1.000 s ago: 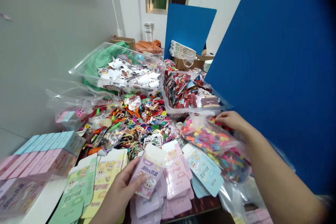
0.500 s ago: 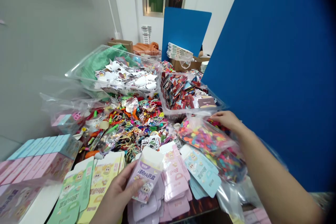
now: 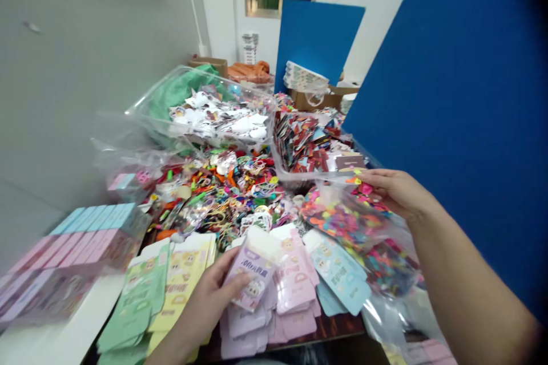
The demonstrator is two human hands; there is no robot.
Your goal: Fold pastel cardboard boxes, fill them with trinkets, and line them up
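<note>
My left hand [image 3: 218, 291] is closed round a small purple carton [image 3: 252, 274] with its white top end facing up; thumb on the front, fingers behind. My right hand [image 3: 398, 191] pinches a few small bright plastic pieces [image 3: 356, 179], orange and yellow, over a clear bag [image 3: 342, 219] full of similar pieces. Their exact kind is too small to make out. Beneath the carton lie flat purple cartons [image 3: 244, 325]. Beside them are stacks of pink cartons [image 3: 295, 291], blue cartons [image 3: 338, 274], yellow cartons [image 3: 180, 279] and green cartons [image 3: 137, 296].
A clear bin [image 3: 280, 174] of dark red cards stands behind the bag. Left of it, another clear bin [image 3: 141, 104] holds white cut-outs. Loose colourful trinkets [image 3: 231, 188] cover the middle. Wrapped boxes [image 3: 94, 234] sit at left. A blue panel [image 3: 449, 97] rises on the right.
My right hand has risen out of the bag's mouth, with bright pieces showing at its fingertips. The left hand keeps its hold on the carton. The whole view has shifted slightly.
</note>
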